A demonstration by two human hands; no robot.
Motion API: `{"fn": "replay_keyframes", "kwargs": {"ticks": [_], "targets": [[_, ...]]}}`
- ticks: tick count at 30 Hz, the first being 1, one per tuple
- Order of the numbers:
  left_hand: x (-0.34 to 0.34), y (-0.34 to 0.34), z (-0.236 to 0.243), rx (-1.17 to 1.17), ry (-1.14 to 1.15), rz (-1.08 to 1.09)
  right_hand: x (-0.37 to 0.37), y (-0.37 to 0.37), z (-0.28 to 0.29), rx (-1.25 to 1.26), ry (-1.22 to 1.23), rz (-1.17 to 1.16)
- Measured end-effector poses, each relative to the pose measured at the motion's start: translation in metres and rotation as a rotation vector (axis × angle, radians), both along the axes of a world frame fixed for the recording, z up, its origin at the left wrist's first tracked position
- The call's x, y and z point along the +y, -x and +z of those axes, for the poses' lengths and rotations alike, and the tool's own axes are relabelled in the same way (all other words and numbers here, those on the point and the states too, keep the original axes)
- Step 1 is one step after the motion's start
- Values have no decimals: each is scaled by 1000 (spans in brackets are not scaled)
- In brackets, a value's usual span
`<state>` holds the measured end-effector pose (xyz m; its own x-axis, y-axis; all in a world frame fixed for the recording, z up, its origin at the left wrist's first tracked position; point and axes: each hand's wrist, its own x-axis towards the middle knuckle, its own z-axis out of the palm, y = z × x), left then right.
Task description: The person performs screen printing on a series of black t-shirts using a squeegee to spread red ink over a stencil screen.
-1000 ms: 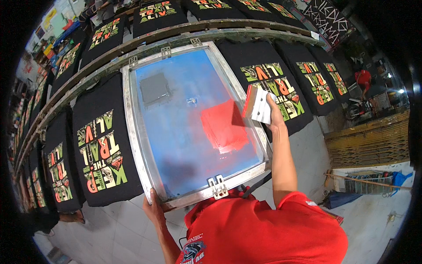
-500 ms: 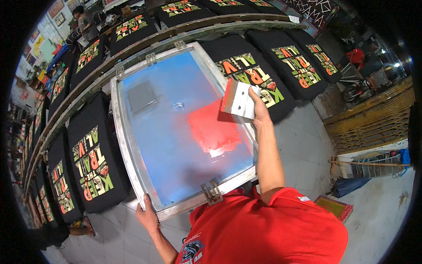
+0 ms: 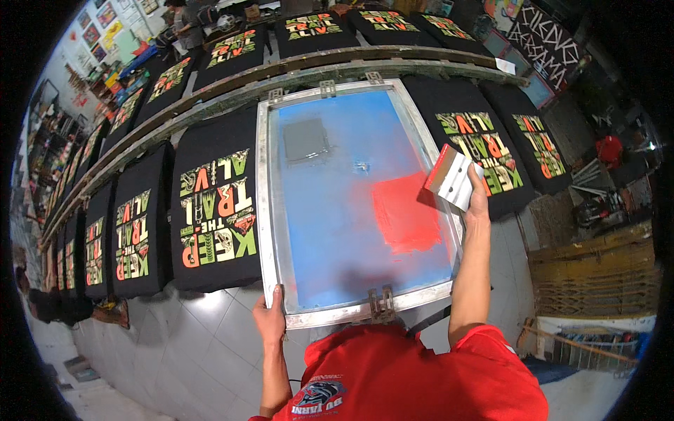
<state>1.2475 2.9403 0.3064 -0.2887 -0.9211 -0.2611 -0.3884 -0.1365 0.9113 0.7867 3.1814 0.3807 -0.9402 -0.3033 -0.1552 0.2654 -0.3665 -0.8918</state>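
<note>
My left hand is closed around the near left corner of a screen-printing frame. The frame has pale metal sides and blue mesh, with a smooth red ink patch at its near right and a dark grey square at its far left. In my right hand is a squeegee, white with a brown-and-red edge, held tilted over the frame's right side. Whether that hand also touches the frame is hard to tell. What lies beneath the frame is hidden.
Black printed T-shirts lie in a row on both sides of the frame. A long rail runs behind, with another row of shirts past it. Metal clips sit on the frame's ends. A person stands far left.
The frame has moved right along the row and turned straighter, my hands and the squeegee with it. Two shirts now show to its right instead of three. My view has shifted too.
</note>
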Motion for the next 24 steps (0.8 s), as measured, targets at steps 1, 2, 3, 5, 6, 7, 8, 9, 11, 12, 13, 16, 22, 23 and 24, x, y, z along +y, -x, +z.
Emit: {"fn": "replay_keyframes", "kwargs": {"ticks": [1,2,3,5,6,7,8,9,11,12,13,16,22,23,24], "targets": [[0,6,-2,-7,-1,3,-2,12,0,-8,16,18],[4,13,-4,-13,-14,3,-2,22,0,-15,20,32],[6,21,-6,-19,-27,2,-4,32,-1,-21,24,46],[5,35,-9,53,-25,19,-9,47,-4,-41,44,49],[4,43,-4,32,-26,16,-12,52,-2,-46,54,54],[2,51,1,12,-27,11,-15,57,-1,-52,65,56],[4,62,7,-2,-32,21,-15,66,-1,-46,41,57],[4,69,8,5,-21,21,-17,73,-1,-45,33,59],[6,80,6,14,-11,18,-18,86,-1,-45,4,59],[6,84,2,6,-30,19,-16,97,-7,-36,21,71],[7,89,1,2,-25,11,-13,107,-9,-25,3,90],[10,95,12,-24,-22,7,-13,110,-13,-27,2,87],[5,98,11,-104,-70,12,-7,110,-31,-99,11,82],[3,96,2,-131,-98,9,1,116,-44,-87,14,85],[2,95,-4,-115,-114,19,0,116,-46,-111,0,64]]}}
